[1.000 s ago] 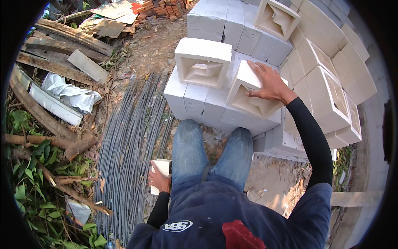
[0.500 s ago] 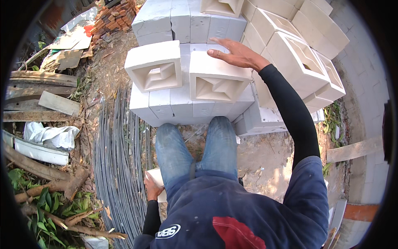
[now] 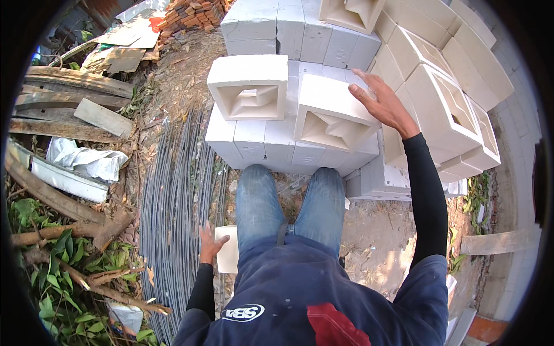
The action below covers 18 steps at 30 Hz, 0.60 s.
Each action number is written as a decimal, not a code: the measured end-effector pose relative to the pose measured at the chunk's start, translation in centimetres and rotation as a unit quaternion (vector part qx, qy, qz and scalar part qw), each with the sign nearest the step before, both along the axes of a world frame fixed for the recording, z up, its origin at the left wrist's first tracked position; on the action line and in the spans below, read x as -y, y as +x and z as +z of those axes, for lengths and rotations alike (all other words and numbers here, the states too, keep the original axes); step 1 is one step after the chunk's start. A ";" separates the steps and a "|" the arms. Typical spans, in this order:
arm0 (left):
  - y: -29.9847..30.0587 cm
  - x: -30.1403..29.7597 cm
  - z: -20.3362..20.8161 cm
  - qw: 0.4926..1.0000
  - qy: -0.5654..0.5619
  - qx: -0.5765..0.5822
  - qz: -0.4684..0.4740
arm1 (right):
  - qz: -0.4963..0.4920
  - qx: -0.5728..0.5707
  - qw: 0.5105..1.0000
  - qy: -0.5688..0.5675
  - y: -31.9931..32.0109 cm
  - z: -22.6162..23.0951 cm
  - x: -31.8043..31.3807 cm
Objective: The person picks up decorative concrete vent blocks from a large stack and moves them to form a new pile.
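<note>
Two hollow cream ventilation blocks stand on a white stack of blocks (image 3: 248, 138) before my knees. My right hand (image 3: 385, 105) is open, fingers stretched, at the upper right edge of the right ventilation block (image 3: 329, 95); whether it touches is unclear. Beside it, on the left, stands the other ventilation block (image 3: 248, 69). Low on the left, by my thigh, is a cream block (image 3: 227, 251), partly hidden by my clothing. My left hand (image 3: 209, 245) is open next to that block, fingers apart, thumb close to its side.
Long steel rods (image 3: 173, 219) lie along the left. Beyond them are wooden planks (image 3: 75, 95), a crumpled white sack (image 3: 86, 158) and cut branches (image 3: 86, 230). More ventilation blocks (image 3: 441, 115) are piled at the right, near a grey wall (image 3: 528, 173). Orange bricks (image 3: 193, 20) lie at the far left.
My left hand has come off the cream block by my thigh and spread its fingers. My right hand has shifted toward the right ventilation block's right edge. The whole view has swung slightly.
</note>
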<state>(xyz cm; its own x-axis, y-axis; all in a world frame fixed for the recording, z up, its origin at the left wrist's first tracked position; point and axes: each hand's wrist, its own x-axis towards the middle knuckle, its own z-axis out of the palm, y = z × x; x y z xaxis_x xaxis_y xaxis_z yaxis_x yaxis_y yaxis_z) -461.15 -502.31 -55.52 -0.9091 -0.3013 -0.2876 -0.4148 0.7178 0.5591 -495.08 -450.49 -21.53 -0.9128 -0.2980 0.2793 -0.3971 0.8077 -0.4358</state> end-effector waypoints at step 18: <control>-37.2 -8.9 15.8 0.893 0.127 -0.432 0.006 | 0.133 0.000 0.974 0.181 -9.1 0.4 25.0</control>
<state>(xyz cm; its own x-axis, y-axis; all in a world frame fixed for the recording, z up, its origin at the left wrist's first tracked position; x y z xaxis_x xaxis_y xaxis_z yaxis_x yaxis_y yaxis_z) -498.37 -493.37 -39.71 -0.8220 -0.3371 0.4590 0.2428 0.5216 0.8179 -504.16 -475.46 -21.15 -0.7895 -0.6035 0.1121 -0.6138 0.7768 -0.1408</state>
